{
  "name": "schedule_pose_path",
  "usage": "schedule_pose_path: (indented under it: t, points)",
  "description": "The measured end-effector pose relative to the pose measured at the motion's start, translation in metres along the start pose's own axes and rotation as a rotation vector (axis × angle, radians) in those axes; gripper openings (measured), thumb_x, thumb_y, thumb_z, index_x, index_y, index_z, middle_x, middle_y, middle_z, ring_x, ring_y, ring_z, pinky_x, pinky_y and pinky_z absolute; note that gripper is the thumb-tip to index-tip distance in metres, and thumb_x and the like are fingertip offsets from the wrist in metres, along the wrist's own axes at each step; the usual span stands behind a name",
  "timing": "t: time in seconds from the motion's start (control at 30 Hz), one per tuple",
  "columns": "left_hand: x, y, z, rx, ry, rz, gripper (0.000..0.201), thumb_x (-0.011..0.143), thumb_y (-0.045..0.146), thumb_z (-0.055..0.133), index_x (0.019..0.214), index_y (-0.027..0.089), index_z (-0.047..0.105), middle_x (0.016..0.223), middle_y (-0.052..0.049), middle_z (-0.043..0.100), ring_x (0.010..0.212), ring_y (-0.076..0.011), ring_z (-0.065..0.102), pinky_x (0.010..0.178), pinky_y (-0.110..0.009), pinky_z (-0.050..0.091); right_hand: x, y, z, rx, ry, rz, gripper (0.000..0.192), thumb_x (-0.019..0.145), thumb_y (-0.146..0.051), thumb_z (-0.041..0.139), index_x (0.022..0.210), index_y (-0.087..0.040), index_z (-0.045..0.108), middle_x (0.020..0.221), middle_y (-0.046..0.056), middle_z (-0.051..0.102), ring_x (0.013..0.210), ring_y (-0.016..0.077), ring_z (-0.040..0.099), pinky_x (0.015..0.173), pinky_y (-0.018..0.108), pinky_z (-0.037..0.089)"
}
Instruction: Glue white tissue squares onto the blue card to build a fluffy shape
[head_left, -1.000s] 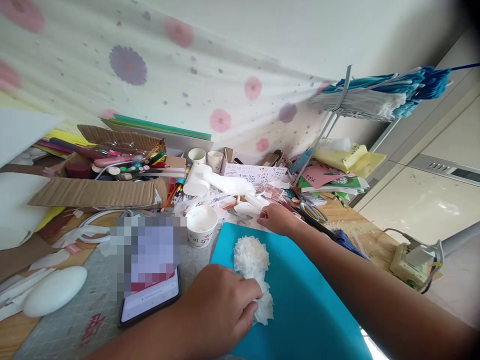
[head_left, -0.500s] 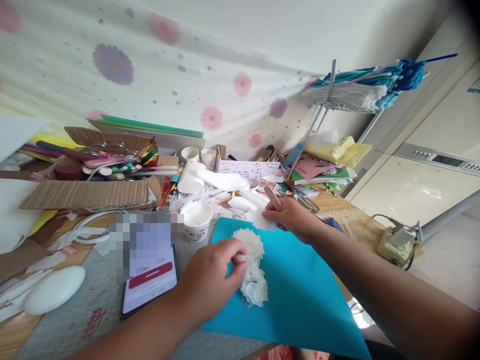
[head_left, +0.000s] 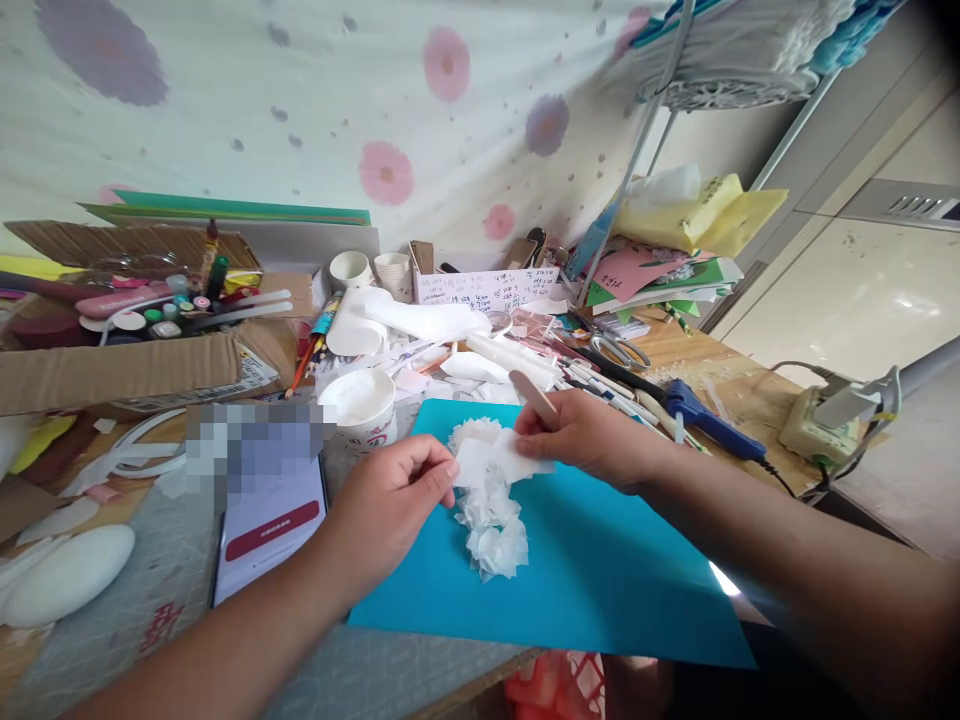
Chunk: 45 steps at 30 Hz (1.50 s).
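My left hand [head_left: 397,495] is closed, pinching a thin white paper piece [head_left: 472,464] between thumb and fingertips. In my right hand [head_left: 589,438] are a wooden craft stick [head_left: 534,398], its rounded end pointing up to the left, and more thin white paper [head_left: 520,462]. The two hands are close together, their papers meeting or overlapping. Just beneath them, ruffled white paper tufts [head_left: 496,545] form a column on a blue sheet [head_left: 600,570]. The held paper hides part of the upper tuft [head_left: 474,430]. A paper cup [head_left: 367,425] with white contents stands beyond my left hand.
A phone [head_left: 274,530] lies on the grey cutting mat [head_left: 150,570], left of the sheet. Farther left are a white egg shape [head_left: 71,575] and a cardboard box [head_left: 135,375] of pens. Scissors [head_left: 616,350], a blue glue gun [head_left: 712,420] and a power strip [head_left: 817,425] are at right.
My left hand has moved from beside the ruffled tufts to the paper at my right hand and now pinches a flat piece. The camera view has shifted; the stick stays in my right hand.
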<state>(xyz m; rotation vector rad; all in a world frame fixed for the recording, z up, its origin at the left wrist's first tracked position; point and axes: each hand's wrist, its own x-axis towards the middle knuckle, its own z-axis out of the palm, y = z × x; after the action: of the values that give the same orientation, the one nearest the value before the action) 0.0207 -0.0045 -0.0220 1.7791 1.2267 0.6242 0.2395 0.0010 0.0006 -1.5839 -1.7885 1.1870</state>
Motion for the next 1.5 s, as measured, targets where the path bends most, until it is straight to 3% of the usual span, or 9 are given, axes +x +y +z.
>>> schedule_pose_path:
  t: [0.13,0.23,0.33,0.4,0.53,0.77,1.1,1.23,1.5]
  points:
    - [0.001,-0.002,-0.002,-0.015,-0.03,-0.032,0.027,0.087,0.04,0.048,0.073,0.02,0.056,0.068,0.002,0.059,0.054,-0.012,0.043,0.049,-0.023,0.034,0.0,0.017,-0.019,-0.153,0.086,0.027,0.013,0.073,-0.03,0.063,0.073,-0.017,0.062,0.061,-0.001,0.054,0.055,0.0129,0.047,0.052,0.026,0.036]
    - [-0.001,-0.002,-0.002,-0.072,-0.059,-0.018,0.024,0.086,0.04,0.05,0.074,0.02,0.056,0.065,0.004,0.053,0.057,-0.0116,0.043,0.052,-0.022,0.034,0.0,0.028,-0.03,-0.293,0.2,-0.023,0.017,0.07,-0.027,0.067,0.083,-0.016,0.068,0.082,0.007,0.062,0.075,0.0209,0.054,0.066,0.032,0.04]
    - [-0.005,0.0,-0.002,-0.137,-0.133,-0.02,0.02,0.083,0.036,0.054,0.071,0.02,0.054,0.062,0.006,0.048,0.059,-0.0106,0.045,0.055,-0.02,0.035,-0.005,0.031,-0.038,-0.333,0.268,-0.089,0.025,0.08,-0.036,0.061,0.093,-0.016,0.07,0.099,0.01,0.061,0.089,0.0244,0.055,0.076,0.034,0.041]
    - [-0.007,0.003,0.0,-0.171,-0.221,-0.044,0.019,0.083,0.034,0.053,0.071,0.02,0.052,0.063,0.006,0.052,0.058,-0.0098,0.046,0.055,-0.02,0.036,-0.012,0.028,-0.042,-0.301,0.215,-0.138,0.037,0.09,-0.046,0.047,0.091,-0.018,0.072,0.095,0.009,0.063,0.084,0.0214,0.058,0.072,0.032,0.044]
    - [-0.005,0.005,0.01,-0.076,-0.303,-0.096,0.021,0.085,0.035,0.048,0.071,0.02,0.05,0.058,0.006,0.055,0.052,-0.0097,0.044,0.05,-0.02,0.034,-0.031,0.015,-0.037,-0.224,0.126,-0.204,0.053,0.097,-0.051,0.033,0.084,-0.016,0.071,0.063,0.003,0.057,0.056,0.0134,0.053,0.052,0.026,0.041]
    - [0.0,0.006,0.019,0.137,-0.181,-0.127,0.021,0.084,0.037,0.047,0.072,0.021,0.053,0.052,0.007,0.05,0.052,-0.0124,0.047,0.049,-0.023,0.034,-0.046,0.003,-0.004,0.308,-0.025,-0.287,0.014,0.09,-0.031,0.056,0.088,-0.017,0.058,0.072,0.002,0.062,0.065,0.0123,0.059,0.058,0.023,0.05]
    - [0.001,0.006,0.008,0.068,-0.129,-0.168,0.023,0.085,0.038,0.048,0.07,0.021,0.053,0.051,0.008,0.05,0.05,-0.0108,0.041,0.048,-0.022,0.03,-0.045,0.007,0.013,0.016,0.0,-0.365,0.013,0.086,-0.024,0.055,0.084,-0.016,0.064,0.084,0.005,0.069,0.076,0.0158,0.064,0.066,0.026,0.053]
    - [0.0,0.005,0.009,-0.002,-0.193,-0.173,0.023,0.084,0.038,0.049,0.069,0.021,0.053,0.05,0.008,0.05,0.05,-0.0106,0.042,0.05,-0.022,0.031,-0.047,0.009,0.014,0.026,-0.086,-0.364,0.017,0.087,-0.026,0.054,0.083,-0.015,0.065,0.084,0.008,0.07,0.082,0.0197,0.066,0.068,0.029,0.054]
    - [-0.002,-0.002,0.008,-0.206,-0.359,-0.16,0.025,0.087,0.04,0.051,0.073,0.019,0.055,0.047,0.009,0.046,0.046,-0.0074,0.034,0.047,-0.02,0.027,-0.046,0.013,0.01,0.022,-0.108,-0.369,0.015,0.087,-0.025,0.055,0.086,-0.014,0.066,0.086,0.007,0.07,0.079,0.0157,0.066,0.071,0.026,0.055]
